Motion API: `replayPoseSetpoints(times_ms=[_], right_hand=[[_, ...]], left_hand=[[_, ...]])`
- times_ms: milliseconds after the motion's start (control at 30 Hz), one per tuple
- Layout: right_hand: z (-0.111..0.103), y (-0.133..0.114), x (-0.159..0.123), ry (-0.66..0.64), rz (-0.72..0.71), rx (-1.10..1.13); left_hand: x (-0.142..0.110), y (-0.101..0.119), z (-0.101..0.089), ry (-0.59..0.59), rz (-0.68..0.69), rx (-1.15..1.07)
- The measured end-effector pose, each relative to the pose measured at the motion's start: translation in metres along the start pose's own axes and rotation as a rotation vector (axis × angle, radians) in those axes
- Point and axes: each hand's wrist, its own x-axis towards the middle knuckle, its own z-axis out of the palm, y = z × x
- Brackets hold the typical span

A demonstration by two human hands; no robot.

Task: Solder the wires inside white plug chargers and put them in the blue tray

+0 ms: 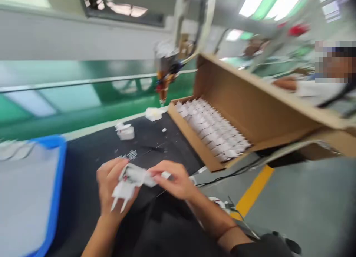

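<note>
My left hand (107,186) is closed around a white two-pin plug adapter (125,188), its pins pointing down toward me. The casing looks open at the upper side, and small dark and red parts show inside. Between the thumb and fingers of my right hand (174,179) is a pale white piece (149,179), which meets the adapter's right end. Blur hides whether the two are joined. Farther back on the black mat (83,153) lies another white plug part (125,132). A white lump (153,114) rests near the mat's far edge.
An open cardboard box (191,138) with rows of white parts (211,127) stands at the right. A blue-rimmed tray (57,183) is at the left. Above the far edge hangs a nozzle-like tool (165,75). Cables (236,172) run below the box. Another person (314,88) is beyond it.
</note>
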Motion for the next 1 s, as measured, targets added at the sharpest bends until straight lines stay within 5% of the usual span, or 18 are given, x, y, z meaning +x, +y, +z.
replayPoseSetpoints(times_ms=[200,567,833,1000], right_hand=[[-0.004,-0.004,0.008,-0.033,0.021,0.089],[0.0,-0.02,0.026,-0.038,-0.027,-0.087],[0.011,-0.018,0.017,-0.198,0.388,0.436],[0.019,-0.016,0.014,-0.175,0.467,0.636]], left_hand=[[0.009,0.014,0.003,-0.022,0.092,0.17],[0.013,0.024,-0.004,-0.043,0.139,0.224],[0.0,0.015,0.005,0.182,0.249,0.368],[-0.001,0.014,0.009,0.222,0.328,0.399]])
